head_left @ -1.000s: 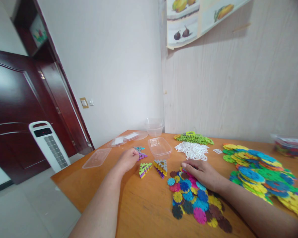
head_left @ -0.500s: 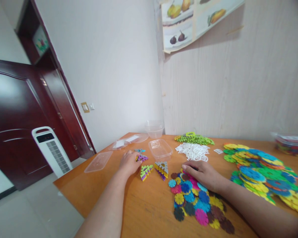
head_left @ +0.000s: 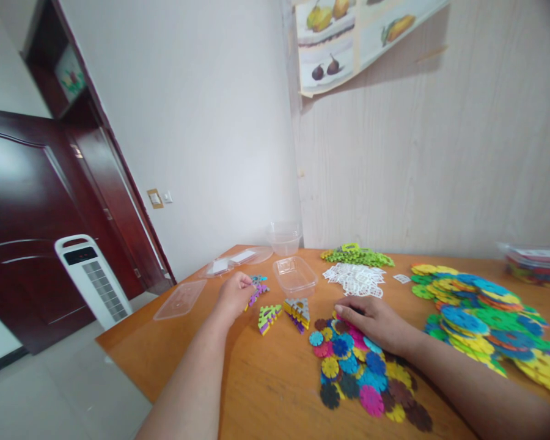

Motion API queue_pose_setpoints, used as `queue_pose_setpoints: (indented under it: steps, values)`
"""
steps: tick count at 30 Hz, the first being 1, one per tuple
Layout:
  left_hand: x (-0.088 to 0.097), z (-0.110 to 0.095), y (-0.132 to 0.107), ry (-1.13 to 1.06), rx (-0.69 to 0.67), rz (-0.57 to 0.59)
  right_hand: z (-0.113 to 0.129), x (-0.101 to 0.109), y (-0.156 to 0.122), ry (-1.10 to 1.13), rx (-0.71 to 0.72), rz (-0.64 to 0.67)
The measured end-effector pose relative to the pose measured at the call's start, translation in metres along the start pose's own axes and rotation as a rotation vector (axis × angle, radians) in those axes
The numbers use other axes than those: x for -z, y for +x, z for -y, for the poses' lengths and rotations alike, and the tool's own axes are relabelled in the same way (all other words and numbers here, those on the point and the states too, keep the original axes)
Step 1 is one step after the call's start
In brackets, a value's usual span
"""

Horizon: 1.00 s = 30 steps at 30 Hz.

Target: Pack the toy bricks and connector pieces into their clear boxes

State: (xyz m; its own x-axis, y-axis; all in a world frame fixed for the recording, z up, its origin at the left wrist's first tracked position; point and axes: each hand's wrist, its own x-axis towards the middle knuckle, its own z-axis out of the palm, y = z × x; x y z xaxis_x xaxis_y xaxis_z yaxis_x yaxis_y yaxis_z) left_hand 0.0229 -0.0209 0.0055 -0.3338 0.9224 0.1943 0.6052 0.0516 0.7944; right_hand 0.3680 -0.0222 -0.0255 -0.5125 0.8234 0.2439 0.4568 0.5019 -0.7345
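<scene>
My left hand [head_left: 233,299] is closed, fingertips pinched at the edge of a purple notched triangle piece [head_left: 258,296]; some yellow shows under it. Just behind lies a light-blue notched piece [head_left: 259,279]. To the right, a green notched triangle stack [head_left: 269,318] and a grey-topped triangle stack [head_left: 297,311] sit side by side on the table [head_left: 266,379]. My right hand [head_left: 371,319] rests palm down, fingers stretched out, on the far part of a heap of small notched flower discs [head_left: 349,363] in several colours. It covers some of them.
A clear plastic tub [head_left: 295,278] stands behind the triangles, a deeper clear tub [head_left: 284,238] by the wall. Clear lids [head_left: 180,299] lie at left. White pieces [head_left: 355,280], green pieces [head_left: 358,256] and large coloured discs [head_left: 481,324] lie at the back and right.
My left hand has risen slightly, its fingers drawn into a pinch, and the purple piece now sits tilted at its fingertips. My right hand stays on the discs.
</scene>
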Motion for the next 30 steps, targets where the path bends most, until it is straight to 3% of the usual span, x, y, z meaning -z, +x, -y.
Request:
queue_pose_setpoints:
  steps: [2, 4, 7, 10, 30]
  values:
    - [0.007, -0.010, -0.008, -0.122, 0.021, 0.008, -0.001, 0.000, 0.000, -0.011, -0.001, 0.002]
    - [0.013, -0.018, -0.015, -0.166, 0.049, 0.095, -0.002, 0.000, 0.001, -0.018, -0.001, 0.009]
    - [0.017, -0.022, -0.021, -0.151, 0.033, 0.233, -0.003, 0.000, 0.001, -0.016, -0.008, 0.012]
    - [0.015, -0.021, -0.023, -0.106, -0.011, 0.299, -0.003, 0.000, 0.001, -0.014, -0.011, 0.015]
    - [0.006, -0.009, -0.020, 0.020, -0.007, 0.355, -0.003, 0.000, 0.001, -0.014, 0.002, 0.005]
